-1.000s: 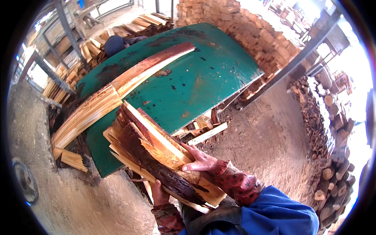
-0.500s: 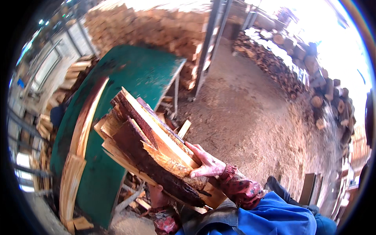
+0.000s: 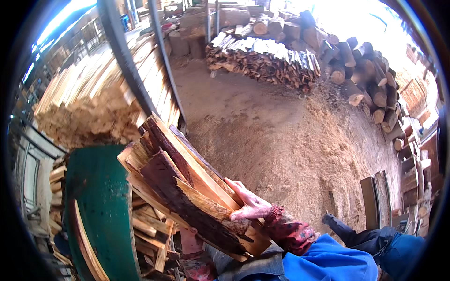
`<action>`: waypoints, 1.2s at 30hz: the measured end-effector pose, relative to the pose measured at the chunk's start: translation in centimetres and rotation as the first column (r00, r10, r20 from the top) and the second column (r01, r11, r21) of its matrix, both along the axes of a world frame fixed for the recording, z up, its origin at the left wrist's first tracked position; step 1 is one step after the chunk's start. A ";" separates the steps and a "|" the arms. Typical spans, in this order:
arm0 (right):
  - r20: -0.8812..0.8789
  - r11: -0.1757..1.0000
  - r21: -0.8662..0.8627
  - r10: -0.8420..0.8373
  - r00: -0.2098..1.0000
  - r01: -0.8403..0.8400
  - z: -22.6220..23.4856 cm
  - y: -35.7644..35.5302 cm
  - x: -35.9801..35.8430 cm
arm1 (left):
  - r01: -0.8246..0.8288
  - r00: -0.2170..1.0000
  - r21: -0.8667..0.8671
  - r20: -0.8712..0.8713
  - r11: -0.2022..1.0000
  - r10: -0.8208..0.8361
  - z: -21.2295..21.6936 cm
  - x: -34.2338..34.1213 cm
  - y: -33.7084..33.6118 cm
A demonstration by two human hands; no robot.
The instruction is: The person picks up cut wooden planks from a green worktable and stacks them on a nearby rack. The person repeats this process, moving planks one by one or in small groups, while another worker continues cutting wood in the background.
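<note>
Two hands [image 3: 249,204] [image 3: 191,240], grip clamping wood slabs [image 3: 180,192], grn tbl [image 3: 101,187], sawdusty flr [image 3: 262,136], log pile [image 3: 375,89]

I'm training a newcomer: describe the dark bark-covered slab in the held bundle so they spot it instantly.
Right of the flat green tabletop, the person's right hand holds a bundle of pale split wood. Across its face, upper left to lower right, runs the dark-brown bark-covered slab. Its broad dark face sets it apart from neighbours showing mostly pale wood.
</note>
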State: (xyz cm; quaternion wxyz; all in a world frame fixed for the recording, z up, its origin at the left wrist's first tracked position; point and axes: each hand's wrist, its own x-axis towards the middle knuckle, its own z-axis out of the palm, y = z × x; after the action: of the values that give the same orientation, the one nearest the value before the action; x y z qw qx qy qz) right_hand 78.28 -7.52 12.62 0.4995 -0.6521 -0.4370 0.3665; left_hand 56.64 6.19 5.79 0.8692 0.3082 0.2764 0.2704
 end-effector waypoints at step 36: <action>0.048 0.926 0.037 -0.378 0.925 0.376 -3.1 13.0 53.3 | 0.350 0.931 -0.012 0.111 0.937 -0.347 0.2 60.8 19.2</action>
State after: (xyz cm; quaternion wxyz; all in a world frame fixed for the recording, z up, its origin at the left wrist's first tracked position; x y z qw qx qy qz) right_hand 131.62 5.49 9.52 0.5575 -0.7267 -0.3219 0.2398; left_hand 117.49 25.41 5.97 0.9217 0.3237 0.1744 0.1239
